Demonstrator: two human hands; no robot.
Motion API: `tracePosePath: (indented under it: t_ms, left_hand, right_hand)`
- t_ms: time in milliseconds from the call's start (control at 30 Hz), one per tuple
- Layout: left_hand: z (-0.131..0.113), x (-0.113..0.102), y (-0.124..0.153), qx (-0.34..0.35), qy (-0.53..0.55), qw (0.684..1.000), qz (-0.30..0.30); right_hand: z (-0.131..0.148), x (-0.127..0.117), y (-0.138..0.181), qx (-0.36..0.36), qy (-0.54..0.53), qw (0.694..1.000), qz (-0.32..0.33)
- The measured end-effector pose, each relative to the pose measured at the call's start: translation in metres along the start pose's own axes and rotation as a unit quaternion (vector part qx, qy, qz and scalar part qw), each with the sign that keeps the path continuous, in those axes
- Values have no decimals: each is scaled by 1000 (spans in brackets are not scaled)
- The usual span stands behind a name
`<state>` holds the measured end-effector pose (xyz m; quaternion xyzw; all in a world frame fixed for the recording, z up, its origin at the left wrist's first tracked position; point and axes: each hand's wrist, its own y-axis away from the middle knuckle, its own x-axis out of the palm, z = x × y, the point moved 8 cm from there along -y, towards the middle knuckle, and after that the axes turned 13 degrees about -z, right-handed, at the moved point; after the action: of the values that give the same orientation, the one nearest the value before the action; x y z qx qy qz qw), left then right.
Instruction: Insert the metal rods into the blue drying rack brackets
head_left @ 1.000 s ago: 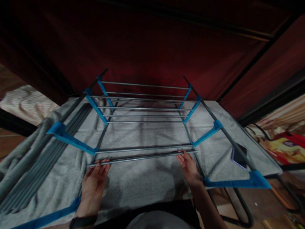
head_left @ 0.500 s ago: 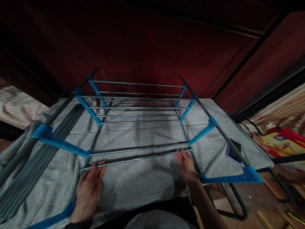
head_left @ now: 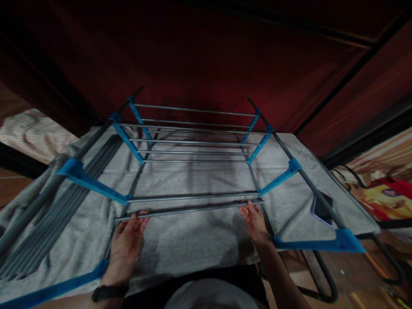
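Observation:
A grey metal rod (head_left: pixel 193 209) lies crosswise between my hands, level and just in front of another rod fixed in the rack. My left hand (head_left: pixel 128 234) grips it near its left end, thumb and fingers closed round it. Near the other end my right hand (head_left: pixel 254 219) pinches the same rod. The rack frame has long grey side tubes (head_left: pixel 286 150) joined by blue plastic brackets (head_left: pixel 96 183). Several thin crossbars (head_left: pixel 196 142) span the brackets at the far end. At the near right, a blue bracket (head_left: pixel 318 245) has no rod in it.
Several loose grey tubes (head_left: pixel 64 210) lie bundled at the left on a grey blanket (head_left: pixel 193 240). A phone (head_left: pixel 322 208) rests on the blanket under the right side tube. Further right is a red and yellow package (head_left: pixel 389 193). A dark red panel (head_left: pixel 199 56) stands behind.
The view has shifted slightly, so the rack appears a little further right. Both hands still hold the rod, whose left end sits slightly higher in view.

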<state>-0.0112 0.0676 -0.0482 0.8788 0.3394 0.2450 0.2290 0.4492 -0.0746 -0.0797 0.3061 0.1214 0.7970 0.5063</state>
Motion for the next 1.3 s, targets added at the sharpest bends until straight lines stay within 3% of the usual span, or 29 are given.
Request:
tracePosePath:
  t_ms: [1300]
  left_hand:
    - [5,-4,-8,58,1,995,80]
  right_hand:
    - [-1,-6,-7,-14,7,1000,16]
